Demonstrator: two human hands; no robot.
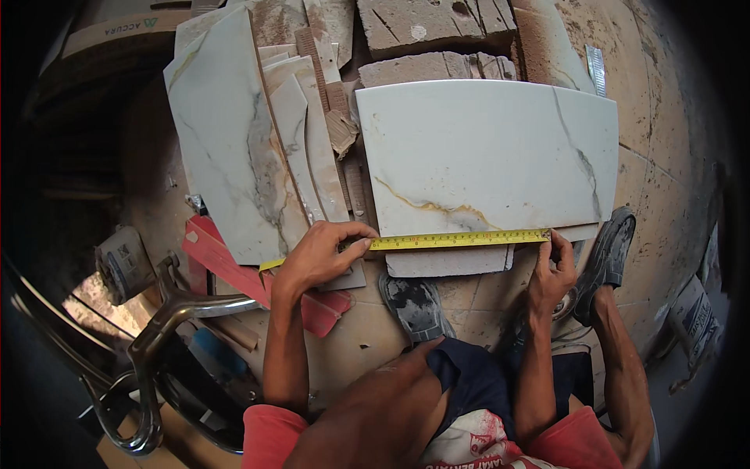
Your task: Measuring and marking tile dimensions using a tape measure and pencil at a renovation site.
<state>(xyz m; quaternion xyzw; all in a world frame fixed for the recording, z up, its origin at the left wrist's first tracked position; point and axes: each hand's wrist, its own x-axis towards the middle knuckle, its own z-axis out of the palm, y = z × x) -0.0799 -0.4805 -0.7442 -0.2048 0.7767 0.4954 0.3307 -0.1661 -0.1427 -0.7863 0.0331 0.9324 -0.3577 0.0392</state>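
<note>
Presently measured tile: a pale, glossy, roughly rectangular tile with gold and grey veins [484,156] was laid in front of the person, over a rough grey block [449,264].
Yellow tape: a flat, yellow, printed measuring tape [461,240] was stretched straight along the tile's near edge, its right end placed short of the right corner; measuring was judged to be under way.
Tile face: no drawn line could be made out, so marking was judged undone; what else remained could not be told.
Left hand [319,254]: the tape was pinched between thumb and forefinger near the tile's near left corner.
Right hand [553,273]: the tape's end was pinched by nearly closed fingertips.
</note>
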